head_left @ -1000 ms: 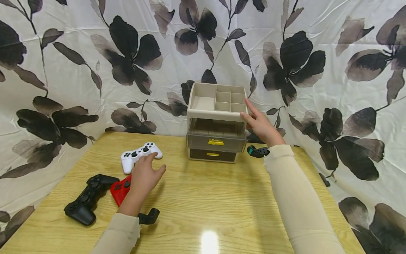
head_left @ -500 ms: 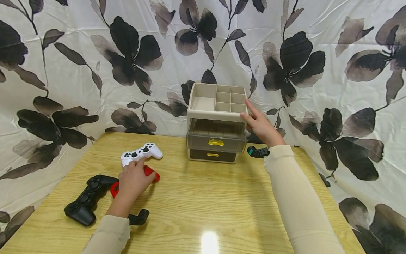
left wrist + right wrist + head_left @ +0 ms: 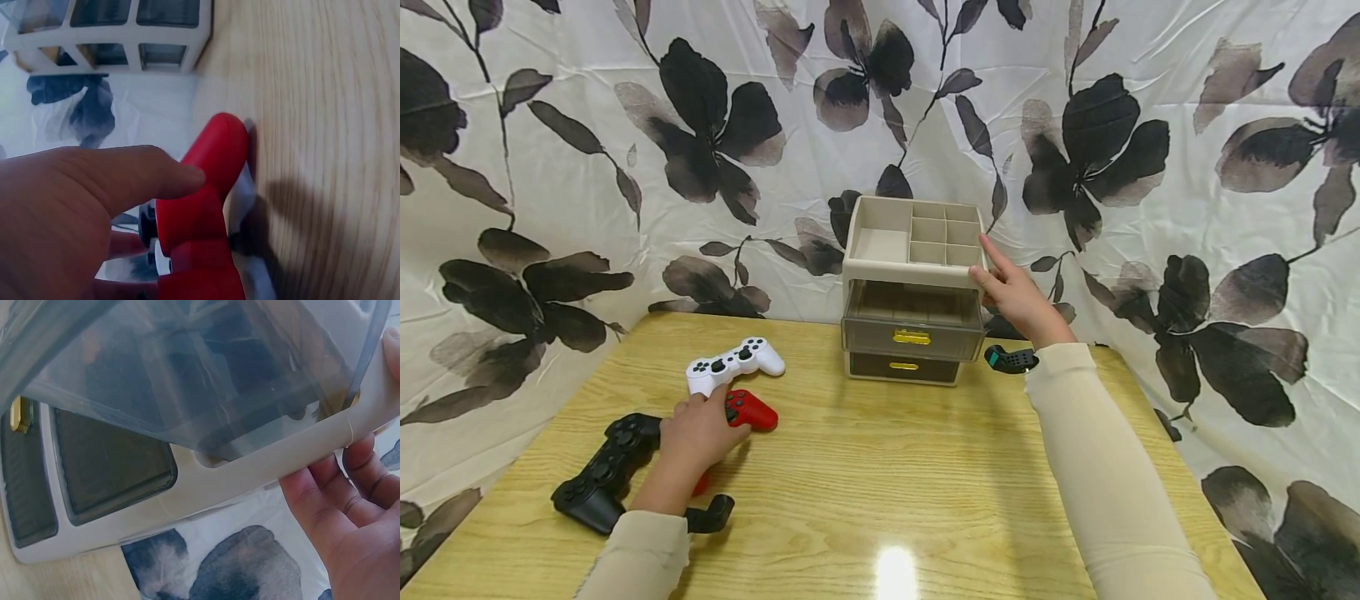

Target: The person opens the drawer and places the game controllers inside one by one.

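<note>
In the head view, we see the left hand (image 3: 703,429) over the left part of the desk (image 3: 850,467), gripping the red controller (image 3: 754,410), which is next to the white controller (image 3: 733,359) and the black controller (image 3: 601,477). The right hand (image 3: 1017,296) holds the upper right edge of the beige organizer (image 3: 880,271), whose clear drawer (image 3: 872,335) stands out above the lower drawer (image 3: 867,364). In the left wrist view, we see the thumb pressed on the red controller. In the right wrist view, we find fingers bent against the organizer's frame, beside the clear drawer.
</note>
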A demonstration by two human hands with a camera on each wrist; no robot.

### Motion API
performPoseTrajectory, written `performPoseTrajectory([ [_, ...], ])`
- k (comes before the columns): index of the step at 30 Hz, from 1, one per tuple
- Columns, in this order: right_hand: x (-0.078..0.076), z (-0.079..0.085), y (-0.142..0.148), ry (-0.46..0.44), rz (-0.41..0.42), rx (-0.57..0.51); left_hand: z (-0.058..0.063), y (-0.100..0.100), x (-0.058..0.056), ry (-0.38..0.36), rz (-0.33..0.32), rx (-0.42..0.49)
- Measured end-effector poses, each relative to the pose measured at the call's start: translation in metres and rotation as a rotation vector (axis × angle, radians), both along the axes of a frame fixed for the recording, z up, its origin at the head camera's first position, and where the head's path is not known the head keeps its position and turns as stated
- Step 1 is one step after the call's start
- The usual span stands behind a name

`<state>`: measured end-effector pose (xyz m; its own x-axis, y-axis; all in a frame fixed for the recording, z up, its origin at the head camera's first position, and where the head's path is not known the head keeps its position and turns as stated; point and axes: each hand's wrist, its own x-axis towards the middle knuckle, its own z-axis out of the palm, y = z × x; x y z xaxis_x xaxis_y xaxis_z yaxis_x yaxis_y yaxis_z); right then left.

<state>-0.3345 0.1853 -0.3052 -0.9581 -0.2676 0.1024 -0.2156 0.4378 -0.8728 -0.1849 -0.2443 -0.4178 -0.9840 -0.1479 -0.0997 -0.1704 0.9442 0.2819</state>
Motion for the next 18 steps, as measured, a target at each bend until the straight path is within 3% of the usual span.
performPoseTrajectory([
  [10,0.001,0.0,0.001,0.006,-0.006,-0.008,-0.003,-0.009,-0.002,-0.06,-0.015,-0.002],
  [18,0.02,0.02,-0.006,-0.028,0.017,-0.011,-0.002,-0.013,-0.005,-0.134,-0.033,-0.013],
])
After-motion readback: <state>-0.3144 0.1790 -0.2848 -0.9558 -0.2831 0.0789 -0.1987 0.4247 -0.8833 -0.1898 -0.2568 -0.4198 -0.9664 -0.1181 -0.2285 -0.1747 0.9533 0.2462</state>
